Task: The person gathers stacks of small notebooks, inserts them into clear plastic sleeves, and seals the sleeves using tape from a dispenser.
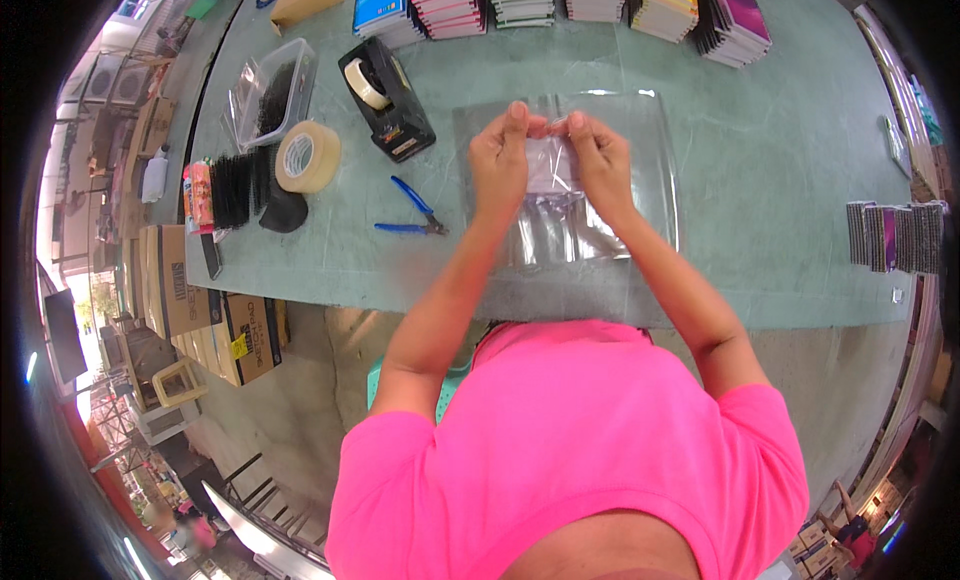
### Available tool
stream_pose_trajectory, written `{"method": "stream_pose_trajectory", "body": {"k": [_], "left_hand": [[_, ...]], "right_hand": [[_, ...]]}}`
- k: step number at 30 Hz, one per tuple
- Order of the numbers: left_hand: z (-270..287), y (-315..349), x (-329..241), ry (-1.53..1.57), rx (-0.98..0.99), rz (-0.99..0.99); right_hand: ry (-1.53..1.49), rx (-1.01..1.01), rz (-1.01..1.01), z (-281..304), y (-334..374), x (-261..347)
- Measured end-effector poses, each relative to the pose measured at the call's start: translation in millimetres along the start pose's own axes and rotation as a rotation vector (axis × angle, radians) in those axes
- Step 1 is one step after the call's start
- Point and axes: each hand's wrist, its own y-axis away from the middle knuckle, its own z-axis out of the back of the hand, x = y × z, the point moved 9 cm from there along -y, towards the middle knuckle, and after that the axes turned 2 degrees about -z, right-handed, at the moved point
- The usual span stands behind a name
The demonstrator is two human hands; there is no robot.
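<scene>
Clear, shiny plastic sheets or bags (648,170) lie flat on the green table in front of me. Over their middle, my left hand (500,158) and my right hand (602,163) are held close together, thumbs up and fingers bent inward. Between the fingertips a bit of clear plastic catches the light, and both hands seem to pinch it. Whether it is a separate bag or the top one's edge cannot be made out. Left of the plastic lie blue-handled cutters (412,210), jaws toward my left forearm.
A black tape dispenser (388,100), a tape roll (308,157), a clear plastic box (280,92) and black spiral bindings (235,192) stand on the left. Several notebook stacks (450,8) line the far edge. More spiral-bound notebooks (895,237) are at the right. Cartons (205,315) sit below the left edge.
</scene>
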Motion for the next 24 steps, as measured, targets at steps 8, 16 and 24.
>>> {"method": "stream_pose_trajectory", "body": {"k": [8,16,24], "left_hand": [[-9.0,38.2,-138.3,-0.589,0.434,-0.619],[-58.7,58.6,-81.7,-1.630,0.906,-0.730],[-46.4,101.7,-117.3,-1.360,0.679,-1.132]], "right_hand": [[0.127,0.122,0.174,66.2,29.0,10.2],[0.604,0.000,0.477,24.6,67.1,9.5],[0.975,0.303,0.855,-9.9,56.3,41.5]]}}
